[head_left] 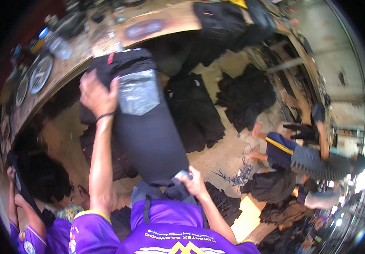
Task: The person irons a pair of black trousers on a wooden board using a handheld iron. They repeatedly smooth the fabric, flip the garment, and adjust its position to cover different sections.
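Note:
A pair of black pants (148,135), folded lengthwise, hangs stretched before me. It has a shiny grey back pocket (138,92) and a red tab on its waistband (127,60). My left hand (97,95) grips the upper left side just below the waistband, its thumb reaching toward the pocket. Down at the lower right corner of the cloth, my right hand (194,182) is closed around a small grey-blue object (183,175) whose kind I cannot make out. Some dark cloth bunches beside that hand.
A curved wooden table (174,22) runs along the far side, with a plastic bottle (57,45) and a round metal fan guard (41,74). Black garments (193,110) lie on the floor. One co-worker (318,156) sits at right, another (42,233) at lower left.

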`<state>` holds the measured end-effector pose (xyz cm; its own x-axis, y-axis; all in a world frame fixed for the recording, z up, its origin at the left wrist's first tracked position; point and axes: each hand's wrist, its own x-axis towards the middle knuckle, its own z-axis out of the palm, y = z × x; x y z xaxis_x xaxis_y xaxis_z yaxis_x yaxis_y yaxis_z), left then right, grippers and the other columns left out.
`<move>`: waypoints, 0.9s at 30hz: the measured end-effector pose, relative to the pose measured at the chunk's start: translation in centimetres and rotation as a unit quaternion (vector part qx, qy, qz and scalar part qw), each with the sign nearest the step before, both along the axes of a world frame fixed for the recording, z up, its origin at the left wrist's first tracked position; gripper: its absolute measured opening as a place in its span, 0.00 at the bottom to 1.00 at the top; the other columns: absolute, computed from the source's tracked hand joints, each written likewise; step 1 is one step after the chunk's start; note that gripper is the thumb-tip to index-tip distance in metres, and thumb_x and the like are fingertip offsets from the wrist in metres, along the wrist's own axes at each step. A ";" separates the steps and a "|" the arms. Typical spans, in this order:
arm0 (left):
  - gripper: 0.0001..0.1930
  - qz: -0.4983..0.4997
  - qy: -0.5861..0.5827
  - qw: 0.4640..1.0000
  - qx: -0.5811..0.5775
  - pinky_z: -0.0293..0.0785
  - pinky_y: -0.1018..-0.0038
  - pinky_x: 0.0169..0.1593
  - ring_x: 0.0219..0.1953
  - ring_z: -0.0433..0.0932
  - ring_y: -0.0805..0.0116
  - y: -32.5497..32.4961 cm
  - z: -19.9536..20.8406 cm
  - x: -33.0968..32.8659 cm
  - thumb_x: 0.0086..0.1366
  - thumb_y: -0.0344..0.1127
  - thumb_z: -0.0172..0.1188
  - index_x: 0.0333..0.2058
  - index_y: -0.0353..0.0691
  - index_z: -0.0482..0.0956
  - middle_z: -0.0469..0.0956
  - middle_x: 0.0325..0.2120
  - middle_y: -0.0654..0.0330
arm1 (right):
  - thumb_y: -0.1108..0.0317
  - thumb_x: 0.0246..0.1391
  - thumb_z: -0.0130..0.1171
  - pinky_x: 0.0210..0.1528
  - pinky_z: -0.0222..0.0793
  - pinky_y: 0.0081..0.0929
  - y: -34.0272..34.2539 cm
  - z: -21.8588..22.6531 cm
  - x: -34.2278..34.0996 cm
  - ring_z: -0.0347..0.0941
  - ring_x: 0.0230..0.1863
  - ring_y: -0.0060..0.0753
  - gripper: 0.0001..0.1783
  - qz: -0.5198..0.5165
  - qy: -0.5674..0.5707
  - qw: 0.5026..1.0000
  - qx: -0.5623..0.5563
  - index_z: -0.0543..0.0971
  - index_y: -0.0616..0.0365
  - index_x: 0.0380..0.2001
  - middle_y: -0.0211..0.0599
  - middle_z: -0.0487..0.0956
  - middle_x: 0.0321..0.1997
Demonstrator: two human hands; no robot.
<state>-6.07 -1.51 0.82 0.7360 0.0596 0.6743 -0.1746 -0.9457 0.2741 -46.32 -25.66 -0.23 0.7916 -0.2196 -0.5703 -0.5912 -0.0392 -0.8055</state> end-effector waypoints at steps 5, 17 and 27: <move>0.43 -0.075 0.249 0.914 -0.312 0.62 0.61 0.76 0.75 0.68 0.43 3.2 -6.0 -10.3 0.82 0.58 0.53 0.77 0.27 0.56 0.66 0.74 0.35 | 0.38 0.54 0.74 0.43 0.76 0.45 -1.3 4.5 -7.1 0.79 0.34 0.48 0.36 0.118 0.154 0.976 -0.103 0.81 0.66 0.37 0.54 0.78 0.27; 0.25 0.098 0.295 0.460 -0.832 0.80 0.61 0.57 0.53 0.81 0.62 0.5 -19.3 -27.1 0.84 0.49 0.47 0.61 0.34 0.80 0.83 0.55 0.56 | 0.45 0.46 0.76 0.50 0.87 0.55 6.4 6.4 11.5 0.86 0.44 0.77 0.63 0.419 -0.079 0.860 -0.280 0.57 0.40 0.83 0.80 0.28 0.84; 0.28 0.093 0.270 0.668 -0.687 0.80 0.60 0.62 0.69 0.73 0.57 4.5 -4.5 -24.8 0.84 0.53 0.51 0.67 0.34 0.72 0.75 0.67 0.50 | 0.40 0.47 0.76 0.61 0.81 0.60 4.9 10.0 18.5 0.74 0.65 0.84 0.64 0.304 -0.163 0.894 -0.285 0.54 0.29 0.84 0.72 0.34 0.87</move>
<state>-30.84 3.02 -3.70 0.7433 0.4742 -0.4719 0.3864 0.2714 0.8815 -27.78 -20.77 9.76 0.9675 0.1260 -0.2194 -0.0582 -0.7330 -0.6777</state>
